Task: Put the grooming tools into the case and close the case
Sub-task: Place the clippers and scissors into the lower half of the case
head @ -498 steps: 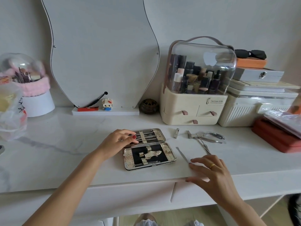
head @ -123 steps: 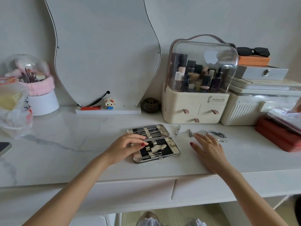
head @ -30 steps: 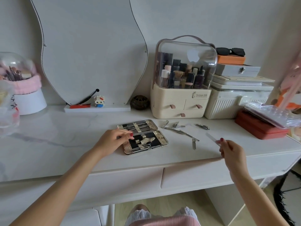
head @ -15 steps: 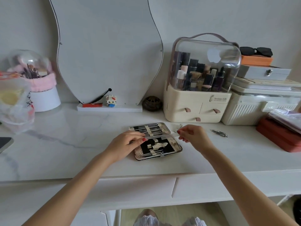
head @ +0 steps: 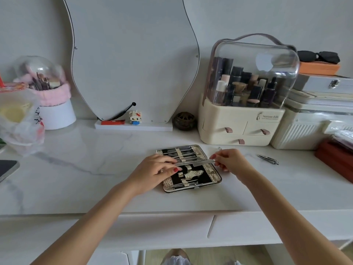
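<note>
The gold-edged grooming case [head: 214, 176] lies open on the white desk, both black halves lined with steel tools under straps. My right hand [head: 230, 161] pinches one end of a thin metal nail file [head: 193, 162] that lies across the case's hinge line. My left hand [head: 153, 170] rests on the case's left edge, its fingertips touching the file's other end. A nail clipper [head: 268, 159] lies on the desk to the right. A small metal tip [head: 219, 148] shows just behind my right hand.
A cream cosmetics organiser [head: 242, 119] stands behind the case, with white boxes [head: 313, 129] and a red box [head: 334, 159] to the right. A mirror [head: 129, 60] leans on the wall. A plastic bag [head: 18, 121] and a phone [head: 7, 169] sit at the left.
My right hand has come back from the desk's right side with the nail file and now holds it over the case. My left hand moved up to meet it.
</note>
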